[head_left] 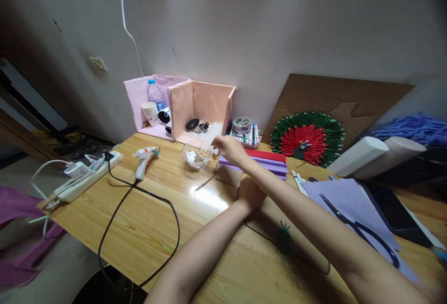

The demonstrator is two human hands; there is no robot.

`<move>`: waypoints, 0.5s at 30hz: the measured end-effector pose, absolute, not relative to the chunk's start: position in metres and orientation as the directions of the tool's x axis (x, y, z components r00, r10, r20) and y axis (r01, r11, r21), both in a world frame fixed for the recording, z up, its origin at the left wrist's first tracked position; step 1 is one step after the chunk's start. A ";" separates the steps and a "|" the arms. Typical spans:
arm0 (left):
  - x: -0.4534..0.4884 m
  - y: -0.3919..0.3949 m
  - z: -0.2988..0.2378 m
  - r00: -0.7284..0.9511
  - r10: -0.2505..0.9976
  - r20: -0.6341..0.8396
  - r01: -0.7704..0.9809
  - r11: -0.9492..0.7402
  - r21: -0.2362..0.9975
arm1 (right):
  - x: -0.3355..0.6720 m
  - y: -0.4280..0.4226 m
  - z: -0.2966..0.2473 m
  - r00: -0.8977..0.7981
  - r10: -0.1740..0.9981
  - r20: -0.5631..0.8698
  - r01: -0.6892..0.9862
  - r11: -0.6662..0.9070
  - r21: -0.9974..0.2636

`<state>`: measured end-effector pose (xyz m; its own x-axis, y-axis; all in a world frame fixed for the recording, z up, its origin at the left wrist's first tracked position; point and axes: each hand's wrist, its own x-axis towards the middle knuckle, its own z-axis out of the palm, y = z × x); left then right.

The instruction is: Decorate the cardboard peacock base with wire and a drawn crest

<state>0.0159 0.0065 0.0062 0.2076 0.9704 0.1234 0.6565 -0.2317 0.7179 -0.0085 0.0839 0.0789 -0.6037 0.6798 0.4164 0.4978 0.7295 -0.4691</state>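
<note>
My right hand (228, 149) reaches across my left arm to the right rim of a clear bowl (196, 160). Its fingers are pinched together beside whitish translucent sticks (215, 131); what they hold, if anything, is hard to make out. Small white and brown bits lie in the bowl. Below the right forearm, my left hand (250, 193) rests low over the table, its fingers mostly hidden. Close to it are a brown square piece (228, 175) and a stack of purple strips (268, 166) with a red roll (266, 156). A thin stick (205, 182) lies left of them.
A glue gun (142, 164) stands at left, its black cord looping toward a power strip (92, 178). Fabric-covered boxes (181, 108) back onto the wall. A red-green peacock piece (307, 138) leans on cardboard (349, 90). Scissors (356, 225) lie on purple sheets (335, 192) at right.
</note>
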 end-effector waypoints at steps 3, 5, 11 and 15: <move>0.014 -0.001 0.027 0.112 0.990 0.091 0.709 -0.144 0.691 | 0.017 0.083 0.084 -0.554 0.714 0.429 0.424 0.685 -0.593; 0.006 -0.017 0.047 0.121 0.989 0.085 0.727 -0.147 0.671 | 0.025 0.081 0.087 -0.540 0.732 0.415 0.445 0.667 -0.598; -0.076 -0.093 0.094 0.211 0.970 0.122 0.829 -0.244 0.502 | 0.001 0.051 0.090 -0.624 0.702 0.344 0.561 0.708 -0.429; -0.177 -0.116 0.077 -0.287 0.931 0.224 0.893 0.176 0.414 | -0.029 0.026 0.084 -0.686 0.665 0.296 0.506 0.728 -0.462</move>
